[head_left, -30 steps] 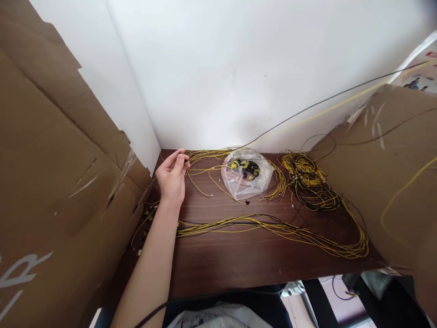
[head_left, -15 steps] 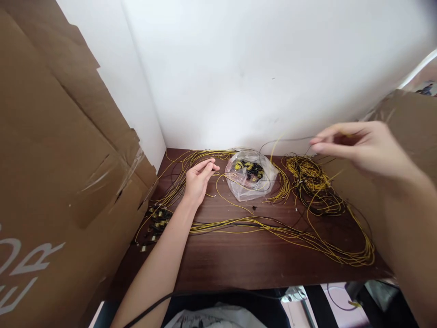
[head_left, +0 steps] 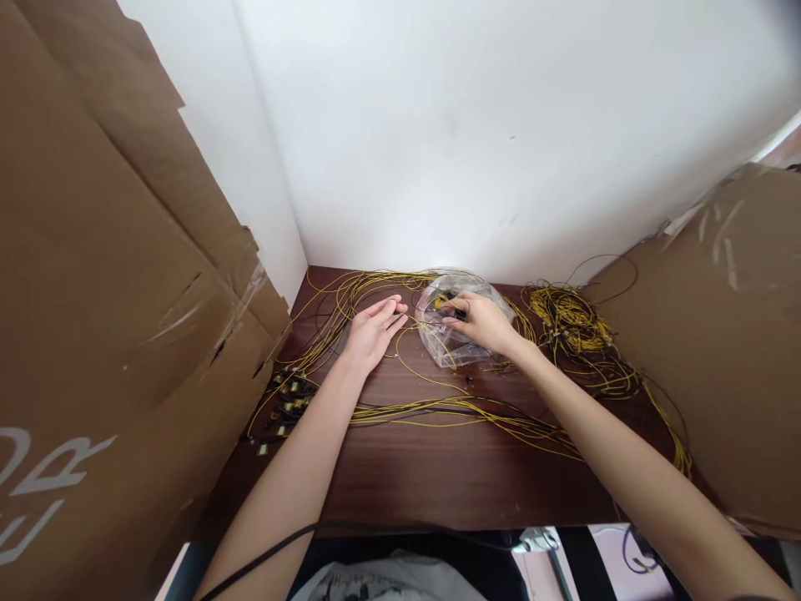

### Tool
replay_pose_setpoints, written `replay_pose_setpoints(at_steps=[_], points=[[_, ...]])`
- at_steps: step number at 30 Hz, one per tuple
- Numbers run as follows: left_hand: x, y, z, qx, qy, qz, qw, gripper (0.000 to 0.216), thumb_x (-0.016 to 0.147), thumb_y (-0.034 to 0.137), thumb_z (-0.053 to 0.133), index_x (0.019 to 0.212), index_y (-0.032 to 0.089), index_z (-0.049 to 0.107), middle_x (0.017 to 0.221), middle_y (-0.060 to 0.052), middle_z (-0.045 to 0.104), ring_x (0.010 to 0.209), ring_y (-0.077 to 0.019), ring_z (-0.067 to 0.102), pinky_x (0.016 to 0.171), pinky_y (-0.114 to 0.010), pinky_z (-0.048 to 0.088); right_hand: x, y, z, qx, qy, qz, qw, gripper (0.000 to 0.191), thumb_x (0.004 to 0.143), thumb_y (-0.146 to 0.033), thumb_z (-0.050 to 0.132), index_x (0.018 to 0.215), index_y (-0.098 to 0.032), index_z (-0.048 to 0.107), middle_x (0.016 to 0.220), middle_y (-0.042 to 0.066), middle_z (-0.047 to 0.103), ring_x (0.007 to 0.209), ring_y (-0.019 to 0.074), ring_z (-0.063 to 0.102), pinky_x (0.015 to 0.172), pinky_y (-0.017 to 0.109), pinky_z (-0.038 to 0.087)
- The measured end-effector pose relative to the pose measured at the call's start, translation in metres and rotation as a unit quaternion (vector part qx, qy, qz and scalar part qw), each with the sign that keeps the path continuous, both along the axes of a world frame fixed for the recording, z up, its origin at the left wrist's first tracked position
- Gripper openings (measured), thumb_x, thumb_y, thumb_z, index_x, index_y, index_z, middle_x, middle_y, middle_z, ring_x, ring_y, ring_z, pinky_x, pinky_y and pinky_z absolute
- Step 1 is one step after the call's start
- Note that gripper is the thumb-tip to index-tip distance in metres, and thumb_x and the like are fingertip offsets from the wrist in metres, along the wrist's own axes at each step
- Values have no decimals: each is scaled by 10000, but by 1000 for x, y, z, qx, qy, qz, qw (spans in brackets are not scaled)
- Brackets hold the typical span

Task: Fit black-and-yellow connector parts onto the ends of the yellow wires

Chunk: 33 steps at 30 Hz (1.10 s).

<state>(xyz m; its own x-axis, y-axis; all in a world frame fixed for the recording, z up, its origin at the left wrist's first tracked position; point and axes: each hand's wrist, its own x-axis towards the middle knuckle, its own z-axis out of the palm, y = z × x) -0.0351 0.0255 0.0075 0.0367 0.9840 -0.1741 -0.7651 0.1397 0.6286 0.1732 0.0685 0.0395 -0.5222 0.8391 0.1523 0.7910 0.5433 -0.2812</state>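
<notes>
My left hand (head_left: 374, 330) rests at the back of the dark wooden table (head_left: 438, 476), fingers together and stretched toward a thin yellow wire (head_left: 413, 367); I cannot see whether it pinches the wire. My right hand (head_left: 481, 321) reaches into a clear plastic bag (head_left: 445, 342) of small black and yellow parts, its fingertips closed on something small I cannot make out. Long yellow and black wires (head_left: 476, 413) run across the table between my forearms.
A tangled coil of yellow and black wires (head_left: 572, 321) lies at the back right. Connector ends (head_left: 284, 405) lie bunched at the left edge. Cardboard sheets stand at the left (head_left: 93, 317) and right (head_left: 719, 334). A white wall closes the back.
My right hand came down from the raised position at the right and now reaches into the plastic bag. My left hand stayed near the bag, fingers now straighter.
</notes>
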Motion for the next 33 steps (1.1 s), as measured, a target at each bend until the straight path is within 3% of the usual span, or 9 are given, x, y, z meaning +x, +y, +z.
replay_pose_setpoints(at_steps=[5, 11, 16, 23, 33], points=[[1, 0, 1, -10, -42, -27, 999, 98, 770, 117, 625, 854, 140, 672, 734, -11, 641, 889, -126, 619, 1016, -414, 360, -9, 2, -10, -35, 71, -32, 996, 117, 765, -284, 621, 798, -196, 690, 808, 32, 690, 720, 166, 607, 635, 250, 406], [3, 0, 1, 6, -25, -64, 998, 92, 774, 138, 629, 855, 149, 671, 761, -24, 637, 922, -154, 604, 1008, -484, 358, -16, 3, -15, -68, 149, -31, 986, 94, 746, -246, 622, 761, -171, 676, 760, 21, 695, 672, 142, 607, 602, 232, 403], [3, 0, -1, 18, 7, -81, 996, 96, 767, 130, 632, 853, 122, 675, 745, -34, 645, 879, -155, 617, 1000, -456, 379, -22, 1, -12, -73, 149, -32, 986, 134, 771, -270, 577, 748, -172, 666, 714, 16, 687, 615, 129, 595, 574, 226, 398], [4, -1, 0, 12, 29, -83, 996, 95, 753, 120, 646, 842, 110, 677, 753, -45, 655, 858, -151, 621, 991, -430, 393, -16, 2, -3, -56, 148, -77, 984, 150, 760, -296, 589, 756, -175, 677, 766, 39, 702, 684, 168, 620, 614, 254, 422], [9, 0, -7, 42, 80, -77, 993, 143, 699, 143, 700, 835, 97, 699, 796, -75, 675, 814, -138, 623, 956, -385, 423, -27, -3, -7, -82, 142, -40, 986, 154, 781, -265, 536, 719, -168, 638, 583, 3, 650, 517, 118, 563, 538, 220, 395]])
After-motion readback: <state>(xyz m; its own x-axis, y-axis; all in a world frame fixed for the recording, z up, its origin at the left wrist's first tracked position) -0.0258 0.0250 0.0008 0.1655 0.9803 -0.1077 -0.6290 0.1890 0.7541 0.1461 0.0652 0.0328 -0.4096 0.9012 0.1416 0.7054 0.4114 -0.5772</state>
